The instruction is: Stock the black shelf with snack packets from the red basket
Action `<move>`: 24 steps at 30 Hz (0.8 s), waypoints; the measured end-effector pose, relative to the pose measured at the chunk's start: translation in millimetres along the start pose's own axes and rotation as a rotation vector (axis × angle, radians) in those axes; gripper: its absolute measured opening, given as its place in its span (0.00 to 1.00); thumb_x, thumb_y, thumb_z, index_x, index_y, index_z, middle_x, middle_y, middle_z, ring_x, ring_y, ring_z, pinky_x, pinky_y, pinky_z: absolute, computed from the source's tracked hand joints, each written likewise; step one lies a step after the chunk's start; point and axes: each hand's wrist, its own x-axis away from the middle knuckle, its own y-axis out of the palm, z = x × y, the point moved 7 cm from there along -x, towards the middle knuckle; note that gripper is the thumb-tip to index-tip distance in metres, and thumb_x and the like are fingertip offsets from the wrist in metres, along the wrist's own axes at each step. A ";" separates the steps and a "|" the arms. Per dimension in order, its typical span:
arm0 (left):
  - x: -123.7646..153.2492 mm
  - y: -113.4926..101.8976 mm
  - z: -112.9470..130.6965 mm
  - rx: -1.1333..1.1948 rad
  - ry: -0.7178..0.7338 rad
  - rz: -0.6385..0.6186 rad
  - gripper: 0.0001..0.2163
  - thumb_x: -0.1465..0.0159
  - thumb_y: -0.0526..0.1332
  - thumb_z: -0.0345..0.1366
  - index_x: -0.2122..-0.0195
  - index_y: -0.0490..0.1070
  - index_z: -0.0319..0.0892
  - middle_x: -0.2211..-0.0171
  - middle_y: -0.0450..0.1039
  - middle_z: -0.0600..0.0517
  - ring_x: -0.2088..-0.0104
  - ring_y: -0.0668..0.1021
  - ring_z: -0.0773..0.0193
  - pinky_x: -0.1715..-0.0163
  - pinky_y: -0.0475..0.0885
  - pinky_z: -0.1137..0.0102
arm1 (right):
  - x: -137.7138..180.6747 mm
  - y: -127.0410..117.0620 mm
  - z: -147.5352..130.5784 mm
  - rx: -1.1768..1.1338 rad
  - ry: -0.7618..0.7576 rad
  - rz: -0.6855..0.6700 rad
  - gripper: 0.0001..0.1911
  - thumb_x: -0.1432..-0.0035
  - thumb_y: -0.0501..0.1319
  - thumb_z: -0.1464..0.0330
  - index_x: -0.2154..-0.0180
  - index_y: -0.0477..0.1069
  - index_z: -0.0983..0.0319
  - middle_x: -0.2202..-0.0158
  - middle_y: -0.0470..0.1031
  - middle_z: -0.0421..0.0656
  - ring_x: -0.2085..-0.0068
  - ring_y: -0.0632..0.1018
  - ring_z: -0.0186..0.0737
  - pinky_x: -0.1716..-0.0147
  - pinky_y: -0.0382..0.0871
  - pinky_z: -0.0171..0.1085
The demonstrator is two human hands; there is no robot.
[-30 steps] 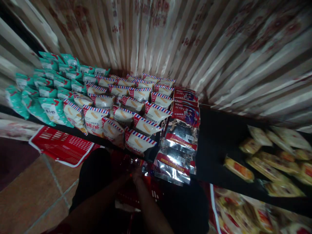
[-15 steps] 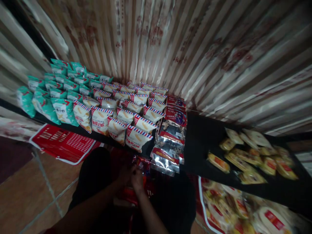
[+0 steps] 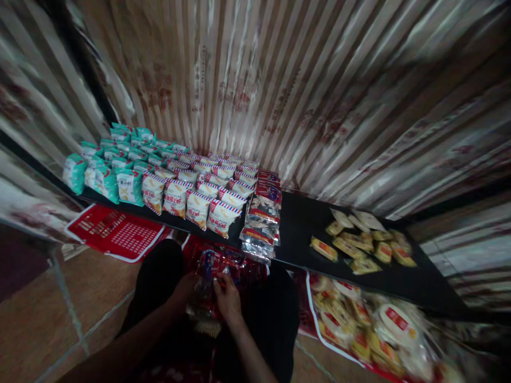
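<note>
Between my knees, my left hand (image 3: 187, 287) and my right hand (image 3: 228, 299) hold a red and blue snack packet (image 3: 209, 263) with a shiny lower part. My left fingers close round its left edge, partly in shadow. The right thumb and fingers pinch its right side. More dark red packets (image 3: 233, 260) lie just behind it, low under the shelf edge. On the black shelf (image 3: 297, 226) above stands a column of matching silver and red packets (image 3: 260, 223). White snack bags (image 3: 219, 218) with striped tops stand left of that column.
Teal bags (image 3: 130, 186) fill the shelf's left end. Small yellow packets (image 3: 357, 244) lie on its right. A red bag (image 3: 120, 232) hangs or lies below at left. At lower right, a red bag (image 3: 315, 308) holds more yellow and white packets. A striped curtain (image 3: 239, 69) stands behind.
The view has shifted, so the shelf appears smaller and lower. My hands have moved apart, and the snack packet between them now shows more plainly.
</note>
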 end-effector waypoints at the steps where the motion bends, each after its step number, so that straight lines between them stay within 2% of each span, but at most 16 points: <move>1: 7.1 -0.8 2.4 0.020 0.005 -0.014 0.17 0.48 0.63 0.49 0.67 0.72 0.39 0.69 0.77 0.48 0.65 0.79 0.55 0.66 0.73 0.64 | 3.3 -4.7 2.0 -0.074 0.037 0.022 0.17 0.51 0.60 0.59 0.60 0.72 0.60 0.61 0.77 0.45 0.58 0.77 0.44 0.54 0.68 0.42; 3: 19.1 -2.9 9.1 0.035 0.039 -0.039 0.18 0.53 0.64 0.49 0.69 0.72 0.39 0.71 0.77 0.49 0.66 0.79 0.54 0.67 0.72 0.64 | 11.0 -8.7 4.1 -0.257 0.116 0.005 0.23 0.55 0.64 0.55 0.58 0.71 0.60 0.65 0.78 0.43 0.62 0.77 0.44 0.59 0.70 0.41; 5: 28.4 -5.7 16.4 0.035 0.078 -0.053 0.19 0.58 0.66 0.49 0.72 0.72 0.39 0.74 0.76 0.50 0.68 0.78 0.55 0.67 0.71 0.66 | 20.8 -7.5 0.2 -0.441 0.172 -0.076 0.27 0.59 0.66 0.53 0.58 0.71 0.60 0.70 0.77 0.40 0.66 0.77 0.42 0.65 0.71 0.39; 9: 47.0 -6.1 34.0 0.023 0.147 -0.107 0.19 0.61 0.69 0.50 0.76 0.73 0.39 0.77 0.75 0.52 0.70 0.76 0.58 0.68 0.69 0.68 | 41.7 -10.5 -21.2 -0.649 0.186 -0.183 0.25 0.60 0.69 0.53 0.63 0.71 0.61 0.74 0.76 0.39 0.73 0.75 0.36 0.71 0.68 0.34; 12: 67.4 4.2 52.7 0.045 0.186 -0.251 0.21 0.57 0.68 0.52 0.73 0.74 0.38 0.75 0.76 0.51 0.70 0.76 0.58 0.68 0.69 0.68 | 49.6 -25.0 -43.8 -0.683 0.102 -0.129 0.23 0.59 0.69 0.56 0.63 0.70 0.61 0.72 0.77 0.39 0.72 0.75 0.35 0.69 0.68 0.34; 17: 102.7 27.1 88.6 0.096 0.251 -0.439 0.23 0.47 0.64 0.51 0.58 0.73 0.38 0.67 0.78 0.49 0.66 0.78 0.57 0.62 0.70 0.66 | 45.2 -58.6 -76.2 -0.619 -0.055 0.019 0.22 0.55 0.67 0.56 0.59 0.68 0.60 0.71 0.75 0.38 0.68 0.76 0.37 0.65 0.70 0.36; 21: 121.4 49.2 116.4 -0.045 0.411 -0.400 0.21 0.39 0.57 0.49 0.51 0.71 0.41 0.58 0.77 0.49 0.59 0.78 0.57 0.55 0.70 0.64 | 45.6 -91.9 -95.1 -0.408 -0.149 0.280 0.27 0.54 0.66 0.57 0.53 0.66 0.59 0.66 0.75 0.40 0.65 0.76 0.38 0.60 0.70 0.37; 24: 131.9 65.4 138.9 -0.258 0.687 -0.251 0.18 0.35 0.51 0.44 0.50 0.71 0.44 0.51 0.74 0.49 0.51 0.74 0.57 0.48 0.67 0.62 | 53.8 -98.2 -115.5 -0.358 -0.192 0.249 0.25 0.50 0.63 0.56 0.52 0.68 0.59 0.57 0.76 0.45 0.56 0.76 0.42 0.53 0.69 0.40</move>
